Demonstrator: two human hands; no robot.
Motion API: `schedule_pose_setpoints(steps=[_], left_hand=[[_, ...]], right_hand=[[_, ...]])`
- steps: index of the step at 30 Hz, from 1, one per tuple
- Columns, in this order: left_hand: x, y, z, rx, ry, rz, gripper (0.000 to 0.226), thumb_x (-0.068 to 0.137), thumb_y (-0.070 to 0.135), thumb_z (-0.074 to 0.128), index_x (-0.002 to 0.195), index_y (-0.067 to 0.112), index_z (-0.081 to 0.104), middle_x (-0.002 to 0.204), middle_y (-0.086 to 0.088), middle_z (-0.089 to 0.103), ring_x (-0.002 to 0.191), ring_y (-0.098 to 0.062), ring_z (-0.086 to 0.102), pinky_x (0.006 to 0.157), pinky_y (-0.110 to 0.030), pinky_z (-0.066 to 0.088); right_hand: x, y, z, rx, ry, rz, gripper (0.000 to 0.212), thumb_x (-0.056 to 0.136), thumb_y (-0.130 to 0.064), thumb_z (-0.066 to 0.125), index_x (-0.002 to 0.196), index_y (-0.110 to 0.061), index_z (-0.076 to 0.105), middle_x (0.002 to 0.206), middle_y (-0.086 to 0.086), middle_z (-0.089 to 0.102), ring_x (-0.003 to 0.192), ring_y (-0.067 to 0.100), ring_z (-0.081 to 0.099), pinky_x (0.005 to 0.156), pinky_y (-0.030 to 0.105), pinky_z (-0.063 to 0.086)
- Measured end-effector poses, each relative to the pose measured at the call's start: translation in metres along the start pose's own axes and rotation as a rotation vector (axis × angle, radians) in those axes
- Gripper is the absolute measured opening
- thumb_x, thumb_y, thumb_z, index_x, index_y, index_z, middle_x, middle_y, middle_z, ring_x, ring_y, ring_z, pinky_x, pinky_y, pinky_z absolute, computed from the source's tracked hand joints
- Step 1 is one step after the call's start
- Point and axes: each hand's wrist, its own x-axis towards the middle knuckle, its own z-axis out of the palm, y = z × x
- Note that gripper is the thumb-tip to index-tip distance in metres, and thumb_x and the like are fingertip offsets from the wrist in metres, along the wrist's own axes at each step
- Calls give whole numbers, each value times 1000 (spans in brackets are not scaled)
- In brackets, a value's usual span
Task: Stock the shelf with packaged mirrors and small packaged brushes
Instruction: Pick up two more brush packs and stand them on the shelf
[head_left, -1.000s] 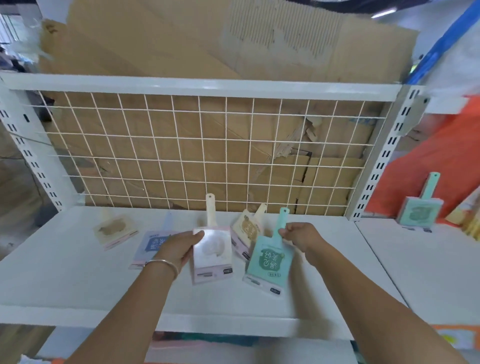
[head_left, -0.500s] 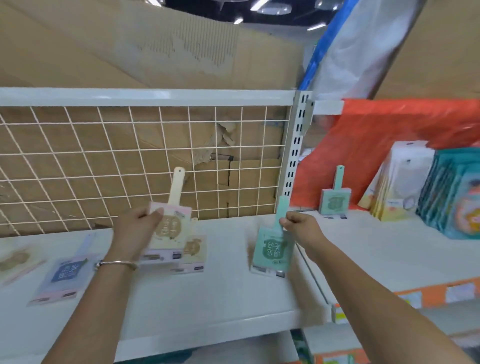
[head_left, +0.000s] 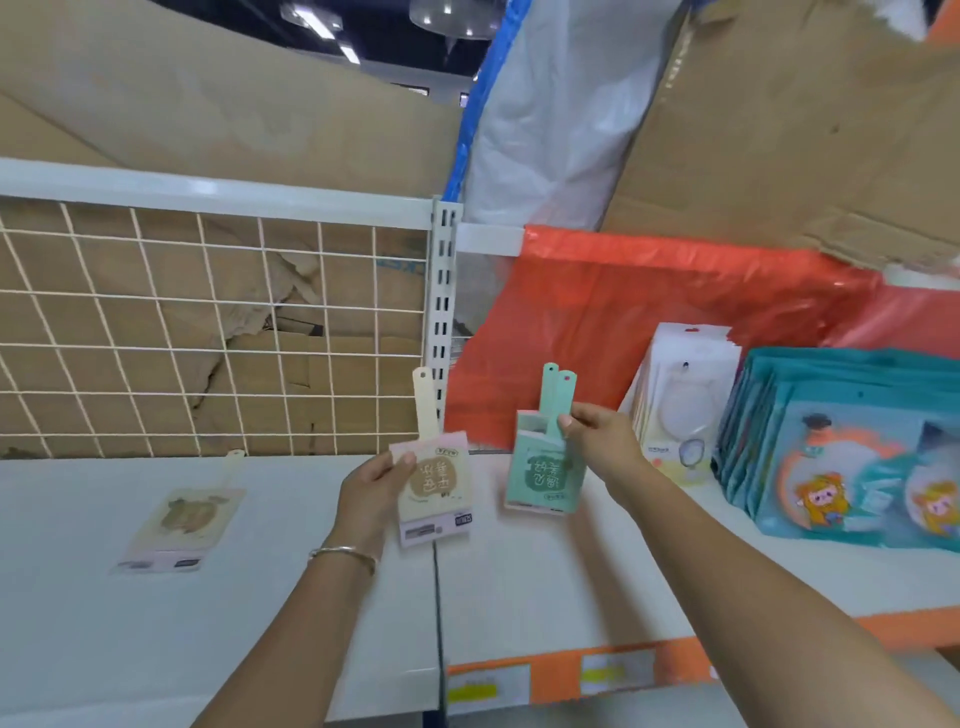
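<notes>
My left hand grips a cream and pink packaged brush by its left edge, handle pointing up, above the seam between two white shelves. My right hand pinches the handle of a mint-green packaged brush and holds it upright over the right shelf. A second mint-green brush stands right behind it, only its handle and top showing. Another cream packaged brush lies flat on the left shelf.
White packaged mirrors lean at the back of the right shelf. A row of teal packaged mirrors stands to their right. A white wire grid backs the left shelf, and a slotted upright divides the bays. Red plastic sheeting hangs behind the right bay.
The view has swung right. Both hands have carried their brushes rightward, the green one now in front of the standing green brush on the right shelf.
</notes>
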Motion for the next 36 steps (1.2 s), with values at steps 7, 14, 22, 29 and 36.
schedule_pose_setpoints(steps=[7, 14, 22, 29, 36], left_hand=[[5, -9, 51, 19, -31, 71, 14, 92, 11, 57, 96, 2, 68, 83, -3, 69, 61, 4, 65, 52, -7, 46], [29, -14, 61, 40, -32, 38, 16, 92, 15, 57, 100, 7, 69, 90, -4, 73, 71, -4, 69, 56, -10, 49], [51, -32, 61, 54, -78, -19, 18, 91, 16, 59, 100, 4, 69, 95, -12, 73, 88, -25, 70, 74, -27, 57], [68, -45, 71, 123, -118, -35, 23, 90, 17, 61, 96, -5, 65, 90, -16, 63, 81, -20, 62, 70, -23, 52], [69, -49, 86, 112, -182, -40, 15, 92, 12, 58, 88, 1, 66, 87, -16, 70, 72, -10, 68, 61, -17, 52]], right_hand=[[33, 29, -17, -65, -29, 28, 23, 93, -12, 54, 110, -15, 69, 103, -1, 71, 96, 19, 66, 91, 40, 53], [68, 32, -4, -165, -120, -3, 17, 94, -9, 52, 102, -11, 66, 97, 3, 66, 89, 20, 60, 83, 35, 48], [98, 50, 10, -371, -121, -62, 15, 95, -10, 49, 97, -14, 63, 95, 3, 64, 84, 17, 59, 65, 26, 42], [101, 55, 8, -384, 3, -129, 14, 92, -9, 52, 97, -10, 66, 96, 7, 61, 86, 22, 58, 72, 31, 44], [105, 51, 7, -447, -39, -201, 13, 92, -8, 53, 100, -9, 64, 90, 0, 54, 80, 14, 52, 65, 18, 40]])
